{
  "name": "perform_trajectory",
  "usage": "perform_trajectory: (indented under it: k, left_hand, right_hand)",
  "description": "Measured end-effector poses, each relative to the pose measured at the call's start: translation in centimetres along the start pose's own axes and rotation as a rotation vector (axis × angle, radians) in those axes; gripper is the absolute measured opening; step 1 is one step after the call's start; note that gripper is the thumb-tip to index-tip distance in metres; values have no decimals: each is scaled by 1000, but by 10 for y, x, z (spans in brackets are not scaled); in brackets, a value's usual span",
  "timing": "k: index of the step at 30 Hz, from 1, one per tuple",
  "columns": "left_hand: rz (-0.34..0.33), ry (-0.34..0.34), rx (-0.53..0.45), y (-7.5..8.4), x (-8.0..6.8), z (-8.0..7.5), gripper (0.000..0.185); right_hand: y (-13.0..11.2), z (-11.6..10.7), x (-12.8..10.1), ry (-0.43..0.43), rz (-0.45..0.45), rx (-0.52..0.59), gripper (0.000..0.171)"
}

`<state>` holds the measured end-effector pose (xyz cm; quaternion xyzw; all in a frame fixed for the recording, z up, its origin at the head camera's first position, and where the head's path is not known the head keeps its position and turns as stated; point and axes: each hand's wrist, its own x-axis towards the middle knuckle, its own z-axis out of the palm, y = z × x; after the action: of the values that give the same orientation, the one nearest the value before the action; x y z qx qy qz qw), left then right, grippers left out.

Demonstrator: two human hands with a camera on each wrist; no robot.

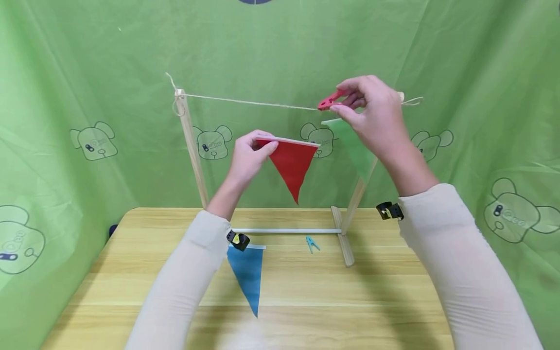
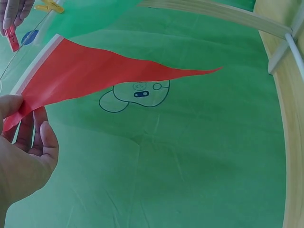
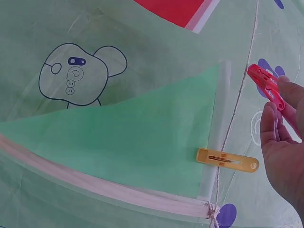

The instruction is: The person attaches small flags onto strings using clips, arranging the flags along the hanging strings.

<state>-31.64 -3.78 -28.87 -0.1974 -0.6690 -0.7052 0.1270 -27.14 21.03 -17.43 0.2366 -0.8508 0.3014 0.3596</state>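
My left hand [image 1: 246, 160] pinches a red triangular pennant [image 1: 292, 163] by the left end of its white top edge, below the string [image 1: 245, 101]. The pennant's point hangs down. My right hand [image 1: 378, 114] pinches a red clothespin [image 3: 266, 85] between thumb and fingers, its tip at the string; whether it bites the string I cannot tell. A green pennant [image 3: 156, 133] hangs at the string's right end, fastened by a yellow clothespin [image 3: 228, 160]. In the head view my right hand hides that yellow clothespin.
Wooden posts [image 1: 192, 150] hold the string, with a white bar [image 1: 284, 231] low between them. A blue pennant [image 1: 248, 277] and a blue clothespin [image 1: 312, 244] lie on the wooden table [image 1: 306, 301]. Green printed cloth [image 1: 262, 53] surrounds it.
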Motion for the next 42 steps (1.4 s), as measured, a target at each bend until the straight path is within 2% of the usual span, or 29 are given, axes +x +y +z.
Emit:
perform_trajectory:
  k: [14,26,32,42]
  left_hand:
    - [-10,16,-10,14,12,-2,17]
    - [-64,24,-43,23,19,5,16]
    - [-68,26,-71,25,21,10,14]
    - [-81,40,-117,24,24,16,17]
  right_hand:
    - [-9,-2,17,-80,24,-75,35]
    - [-11,-5,29,-144,14,-95,29]
    - [-12,-6,31,-164,55,-77,30]
    - [-13,-6,36,-201,45,-101,28]
